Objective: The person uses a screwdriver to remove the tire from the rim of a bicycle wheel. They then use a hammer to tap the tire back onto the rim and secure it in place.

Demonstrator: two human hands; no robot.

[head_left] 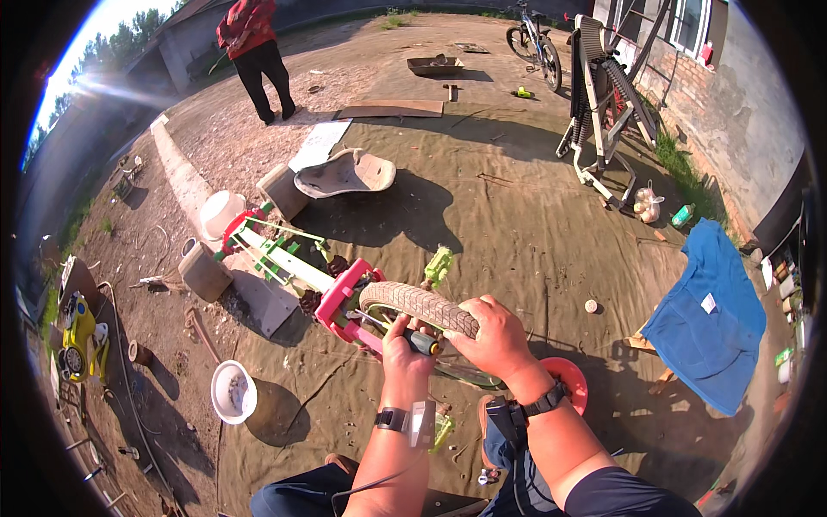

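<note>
In front of me a small child's bicycle with a cream and green frame [306,274] and a pink part [345,297] around one wheel is propped up. Its grey-brown tyre [418,302] faces me. My left hand [407,349] is closed around a screwdriver [422,342] with a black and yellow handle, beside the wheel's spokes. On the tyre's near right side, my right hand [491,332] grips the tread with thumb and fingers. Green pedals [438,266] stick out on either side of the wheel. The screwdriver's tip is hard to make out among the spokes.
A white bucket [233,392] and red basin [564,383] stand nearby. A blue cloth [711,319] covers something at right. Left lie a yellow machine [77,340] and a hose [125,379]. Farther off are a bicycle seat-like shell [345,175], metal frame [599,103], bicycle [536,47] and a person [256,60].
</note>
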